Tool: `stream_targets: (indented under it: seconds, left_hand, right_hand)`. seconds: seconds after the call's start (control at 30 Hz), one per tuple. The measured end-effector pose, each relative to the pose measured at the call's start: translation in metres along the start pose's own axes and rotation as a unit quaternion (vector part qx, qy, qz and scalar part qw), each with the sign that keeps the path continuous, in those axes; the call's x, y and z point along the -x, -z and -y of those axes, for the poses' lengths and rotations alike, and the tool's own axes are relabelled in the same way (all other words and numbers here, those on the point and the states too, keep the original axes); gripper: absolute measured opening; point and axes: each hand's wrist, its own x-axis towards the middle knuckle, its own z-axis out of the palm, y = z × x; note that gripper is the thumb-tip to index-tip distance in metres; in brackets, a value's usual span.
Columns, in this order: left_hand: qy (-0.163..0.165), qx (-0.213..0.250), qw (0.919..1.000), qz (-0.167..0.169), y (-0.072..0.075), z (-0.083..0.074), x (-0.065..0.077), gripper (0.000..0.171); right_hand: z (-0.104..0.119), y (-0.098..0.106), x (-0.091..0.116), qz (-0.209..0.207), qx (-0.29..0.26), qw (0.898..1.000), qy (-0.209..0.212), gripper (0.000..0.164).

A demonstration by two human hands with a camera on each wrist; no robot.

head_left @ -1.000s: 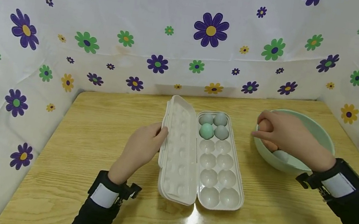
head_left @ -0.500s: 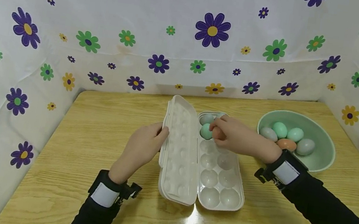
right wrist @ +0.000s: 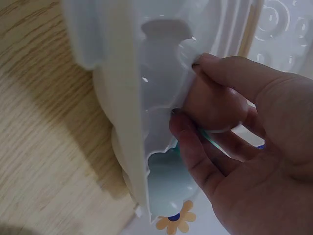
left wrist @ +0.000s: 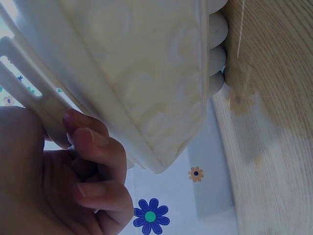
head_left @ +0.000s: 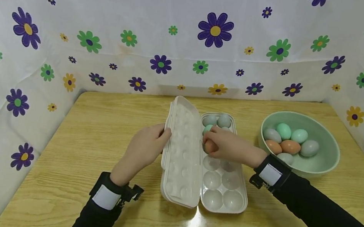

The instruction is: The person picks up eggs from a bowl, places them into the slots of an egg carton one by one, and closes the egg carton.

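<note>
My left hand holds the raised lid of a white plastic egg box by its outer edge, thumb over the rim; in the left wrist view its fingers curl beside the lid's latch. My right hand pinches a brown egg between thumb and fingers. That egg is at a cup in the left column of the box's base, just nearer me than a mint-green egg. Grey-blue eggs fill the far cups, one partly hidden by the right hand. Cups toward me hold nothing.
A pale green bowl stands to the right on the wooden table, holding several grey, mint and brown eggs. Flower-printed white cloth rises behind the table and along both sides.
My right hand has carried the brown egg left from the bowl to the egg box, then slid from the right column to the left one. The left hand stays on the lid.
</note>
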Motion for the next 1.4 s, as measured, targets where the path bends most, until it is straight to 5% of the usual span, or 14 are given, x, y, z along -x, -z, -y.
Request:
stream_targets:
  seconds: [0.73, 1.4]
  left_hand:
    - [0.002, 0.008, 1.0, 0.002, 0.0, 0.0, 0.0, 0.037]
    - [0.002, 0.012, 0.9999, 0.002, 0.0, 0.0, 0.0, 0.037]
  right_hand:
    - [-0.002, -0.003, 0.004, -0.032, 0.016, 0.999, 0.01, 0.035]
    - [0.002, 0.007, 0.028, -0.021, 0.006, 0.999, -0.038, 0.038]
